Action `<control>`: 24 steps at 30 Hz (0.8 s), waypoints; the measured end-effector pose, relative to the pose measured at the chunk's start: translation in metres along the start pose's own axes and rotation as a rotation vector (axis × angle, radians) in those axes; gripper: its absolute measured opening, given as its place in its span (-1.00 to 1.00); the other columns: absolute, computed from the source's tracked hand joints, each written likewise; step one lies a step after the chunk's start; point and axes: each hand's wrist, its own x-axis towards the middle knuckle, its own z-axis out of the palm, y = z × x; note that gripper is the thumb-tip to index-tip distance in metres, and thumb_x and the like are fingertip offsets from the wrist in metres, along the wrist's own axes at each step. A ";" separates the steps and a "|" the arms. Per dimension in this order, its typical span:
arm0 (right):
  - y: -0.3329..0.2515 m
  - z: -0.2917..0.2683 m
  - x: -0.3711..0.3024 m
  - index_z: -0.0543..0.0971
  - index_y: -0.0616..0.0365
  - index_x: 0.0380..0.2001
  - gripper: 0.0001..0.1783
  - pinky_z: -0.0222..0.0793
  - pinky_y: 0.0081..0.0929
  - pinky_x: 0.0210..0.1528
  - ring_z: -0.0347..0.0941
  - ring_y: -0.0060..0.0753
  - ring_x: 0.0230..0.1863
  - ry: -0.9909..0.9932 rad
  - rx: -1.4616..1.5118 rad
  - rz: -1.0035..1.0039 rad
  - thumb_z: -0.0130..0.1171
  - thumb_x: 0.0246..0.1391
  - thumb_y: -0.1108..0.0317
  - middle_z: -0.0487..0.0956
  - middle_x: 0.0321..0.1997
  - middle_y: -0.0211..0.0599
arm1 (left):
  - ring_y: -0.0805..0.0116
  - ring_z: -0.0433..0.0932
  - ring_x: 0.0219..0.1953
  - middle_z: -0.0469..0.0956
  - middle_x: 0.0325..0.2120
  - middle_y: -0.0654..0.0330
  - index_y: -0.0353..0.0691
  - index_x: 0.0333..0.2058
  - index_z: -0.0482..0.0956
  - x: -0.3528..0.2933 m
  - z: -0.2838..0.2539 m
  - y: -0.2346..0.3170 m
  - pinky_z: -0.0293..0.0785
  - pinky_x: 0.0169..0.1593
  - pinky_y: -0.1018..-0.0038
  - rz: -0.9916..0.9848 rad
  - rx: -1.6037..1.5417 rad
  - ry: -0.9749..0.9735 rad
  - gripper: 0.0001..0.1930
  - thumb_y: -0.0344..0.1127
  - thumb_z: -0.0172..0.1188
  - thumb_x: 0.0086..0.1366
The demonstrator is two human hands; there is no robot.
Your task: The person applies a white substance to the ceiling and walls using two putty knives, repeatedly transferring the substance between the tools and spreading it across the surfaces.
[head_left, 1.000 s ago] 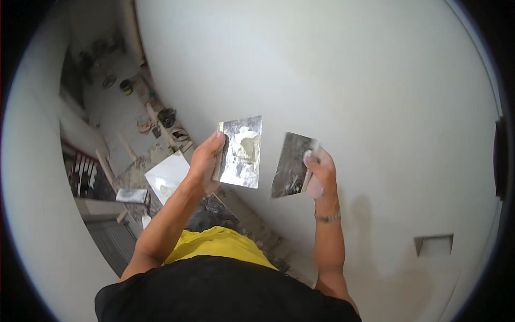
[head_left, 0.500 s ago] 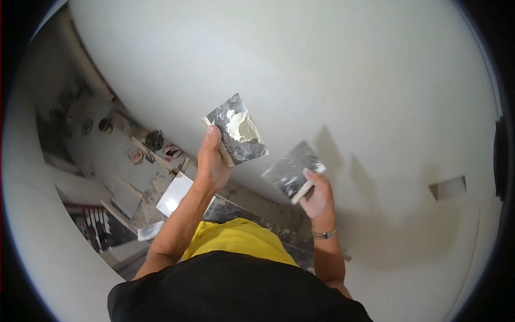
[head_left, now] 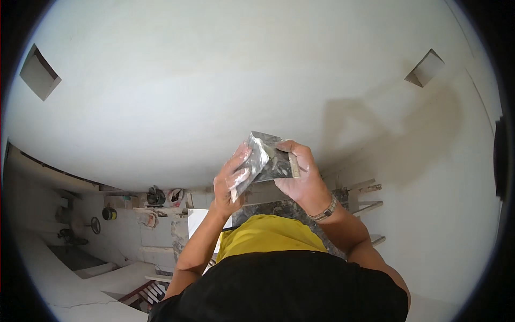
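In front of my waist, close to a pale wall (head_left: pixel 214 80), my hands bring two wide putty knives together. My left hand (head_left: pixel 226 180) is closed round one putty knife (head_left: pixel 254 166), its blade tilted and smeared with white putty. The other putty knife (head_left: pixel 278 167) is gripped by my right hand (head_left: pixel 306 170), thumb on top near its pale handle. Its dark blade meets or overlaps the left one along the putty; the exact contact is hard to make out. White putty also coats the fingers of my left hand.
Two rectangular recesses, one left (head_left: pixel 42 75) and one right (head_left: pixel 425 68), are cut in the wall. Below lie a dark bucket (head_left: pixel 155 196), a yellow-and-black bucket (head_left: pixel 109 213) and a white board (head_left: pixel 197 221). Wooden pieces (head_left: pixel 369 207) stick out at the right.
The two putty knives were apart and now meet in front of me. My right hand has moved up and turned inward; my left has come lower. The view has swung round, showing both recesses.
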 end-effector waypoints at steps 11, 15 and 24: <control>-0.017 -0.036 0.056 0.52 0.27 -0.16 -0.74 0.53 -0.26 -0.06 0.59 -0.25 -0.21 -0.088 0.651 0.727 0.03 0.11 0.37 0.62 -0.21 -0.19 | -0.17 0.35 0.24 0.44 0.13 -0.13 -0.11 0.01 0.51 -0.050 -0.035 -0.016 0.16 0.31 -0.04 -0.124 0.256 -0.148 -0.72 -0.35 0.14 0.33; -0.027 -0.052 0.084 0.42 0.27 0.02 -0.62 0.43 -0.34 0.11 0.49 -0.36 0.00 0.009 0.441 0.670 -0.01 0.08 0.62 0.54 -0.06 -0.27 | 0.12 0.54 0.06 0.52 -0.01 0.01 -0.24 0.11 0.37 -0.073 0.005 -0.002 0.43 0.17 0.25 -0.898 -0.356 0.593 -0.67 -0.23 -0.09 0.47; -0.024 -0.040 0.057 0.49 0.37 0.04 -0.59 0.39 -0.30 0.14 0.51 -0.16 0.06 -0.382 -0.376 -0.242 0.00 0.07 0.67 0.53 0.09 0.00 | 0.24 0.60 -0.08 0.52 -0.05 0.07 -0.25 0.13 0.30 0.058 0.039 0.070 0.59 0.00 0.23 -1.020 -1.071 0.830 -0.65 -0.22 -0.12 0.46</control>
